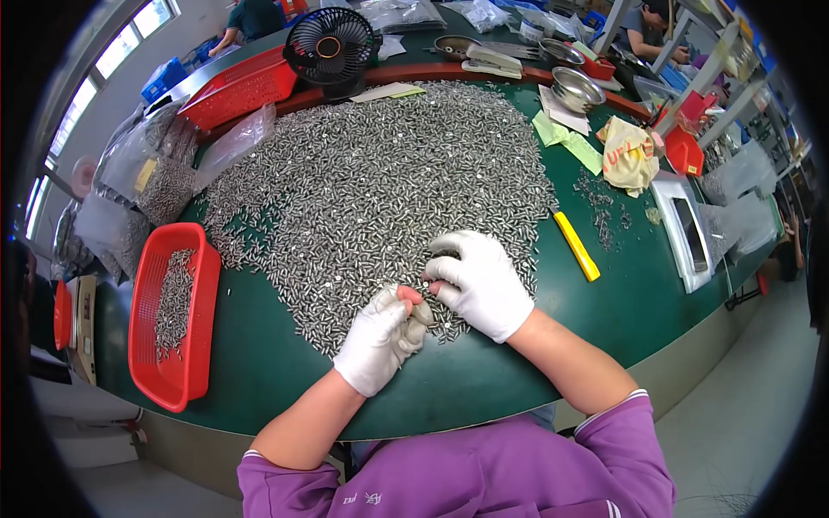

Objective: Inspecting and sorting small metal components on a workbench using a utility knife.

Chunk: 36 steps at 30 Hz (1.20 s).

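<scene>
A wide heap of small shiny metal pins (389,173) covers the middle of the green table. My left hand (377,338), in a white glove with bare fingertips, is at the heap's near edge, its thumb and fingers pinched together; whatever they hold is hidden. Just to its right, my right hand (484,289) wears a similar glove and rests over the pins with its fingers curled inward. What lies between those fingertips is too small to make out. On the left, a red plastic basket (204,324) holds a smaller batch of the pins.
A yellow-handled knife (577,247) lies right of the heap, near a crumpled cream cloth (629,157) and scattered dark bits. Behind the heap stand a black fan (330,50) and another red basket (237,93). Filled plastic bags (168,186) line the left. Other people sit farther back.
</scene>
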Tool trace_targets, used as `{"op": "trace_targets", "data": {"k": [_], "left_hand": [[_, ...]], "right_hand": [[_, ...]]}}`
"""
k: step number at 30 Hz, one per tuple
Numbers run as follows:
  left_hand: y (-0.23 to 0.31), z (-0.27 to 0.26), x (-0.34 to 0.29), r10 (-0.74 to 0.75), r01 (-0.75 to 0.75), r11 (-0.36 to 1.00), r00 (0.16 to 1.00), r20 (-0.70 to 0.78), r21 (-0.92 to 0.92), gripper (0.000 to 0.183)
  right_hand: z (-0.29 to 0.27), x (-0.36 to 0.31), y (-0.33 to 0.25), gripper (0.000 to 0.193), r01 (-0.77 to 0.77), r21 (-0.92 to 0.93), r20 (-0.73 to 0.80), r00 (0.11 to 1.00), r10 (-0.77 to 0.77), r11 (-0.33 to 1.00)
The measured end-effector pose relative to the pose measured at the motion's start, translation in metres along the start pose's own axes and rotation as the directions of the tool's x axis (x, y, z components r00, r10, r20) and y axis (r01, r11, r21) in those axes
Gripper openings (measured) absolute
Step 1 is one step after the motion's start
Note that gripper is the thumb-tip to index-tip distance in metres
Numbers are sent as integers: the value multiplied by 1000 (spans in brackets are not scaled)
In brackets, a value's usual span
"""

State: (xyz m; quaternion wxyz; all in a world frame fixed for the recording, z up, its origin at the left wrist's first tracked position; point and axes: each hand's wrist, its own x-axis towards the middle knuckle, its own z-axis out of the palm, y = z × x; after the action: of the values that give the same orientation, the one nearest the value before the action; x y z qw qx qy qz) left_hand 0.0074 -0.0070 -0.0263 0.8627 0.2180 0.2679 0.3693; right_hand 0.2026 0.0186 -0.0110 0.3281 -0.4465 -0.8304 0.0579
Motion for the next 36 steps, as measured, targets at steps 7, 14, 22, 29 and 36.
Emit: {"op": "trace_targets", "data": {"k": [7,14,22,29,36], "left_hand": [[-1,1,0,9,-9,1000,1000,-2,-6,6],[2,7,-2,-48,47,999,999,17,21,8],[-1,11,-2,-73,77,977,997,-26,199,12],[0,13,-4,-74,102,968,989,-128,227,11],[2,17,-3,-106,126,975,988,-111,185,19]], "right_hand": [[5,1,1,10,-31,-12,62,998,32,999],[-11,3,3,14,66,208,-99,994,-46,976],[-7,-5,-4,16,7,443,105,993,-59,897],[-16,-5,8,19,-161,18,25,987,161,987],[-7,-8,16,14,-201,-203,141,962,232,958]]}}
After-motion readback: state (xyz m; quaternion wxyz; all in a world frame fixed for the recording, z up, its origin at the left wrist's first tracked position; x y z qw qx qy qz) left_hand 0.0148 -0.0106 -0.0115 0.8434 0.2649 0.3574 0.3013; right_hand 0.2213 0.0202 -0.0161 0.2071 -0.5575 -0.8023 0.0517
